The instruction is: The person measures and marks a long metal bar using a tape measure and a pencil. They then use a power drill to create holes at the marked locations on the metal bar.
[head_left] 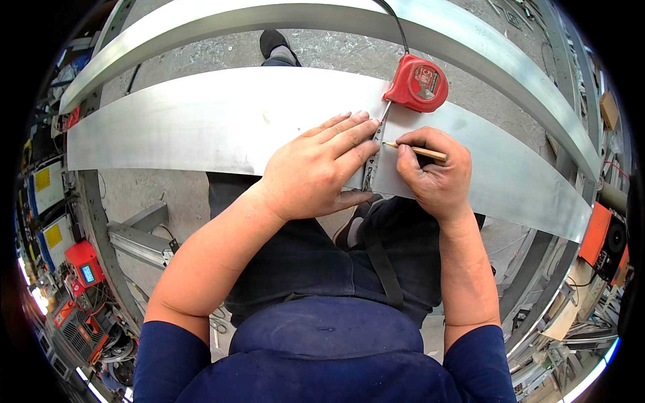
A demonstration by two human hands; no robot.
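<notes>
A long, pale metal sheet (181,127) lies across in front of me, above my legs. Across its width runs a tape measure's blade (370,171), pulled out from a red case (418,84) that rests at the sheet's far edge. My left hand (319,164) lies flat on the sheet with fingers stretched, their tips against the blade. Its thumb reaches the near edge by the blade's end. My right hand (443,171) grips a wooden pencil (427,153), whose tip is at the sheet just right of the blade.
A silver metal beam (222,21) spans the far side, with a dark cord (396,23) over it. Frame rails (138,243) support the sides. At the left stand a red device with a screen (84,264) and an orange-grey machine (77,329); an orange-black device (605,238) is at the right.
</notes>
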